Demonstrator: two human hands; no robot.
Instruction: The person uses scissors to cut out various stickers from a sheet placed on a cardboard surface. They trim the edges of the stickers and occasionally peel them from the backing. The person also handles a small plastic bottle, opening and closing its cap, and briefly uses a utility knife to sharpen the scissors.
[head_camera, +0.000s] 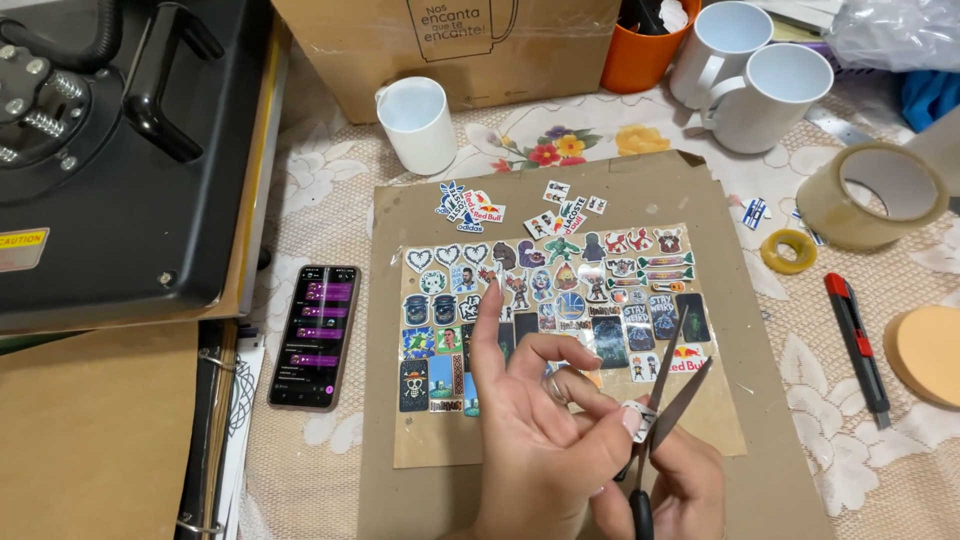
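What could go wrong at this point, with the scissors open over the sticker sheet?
The open scissors in the right hand have blades right beside the left hand fingertips pinching a small cut-out sticker; a nick seems possible. The blades also hang over the sticker sheet, so a stray cut might clip neighbouring designs. Loose cut stickers lying above the sheet could be swept away.

A single head-worn camera looks steeply down from close above the surface (330, 190), the hands (600, 450) at 6 o'clock, mugs (770, 95) toward 1 o'clock.
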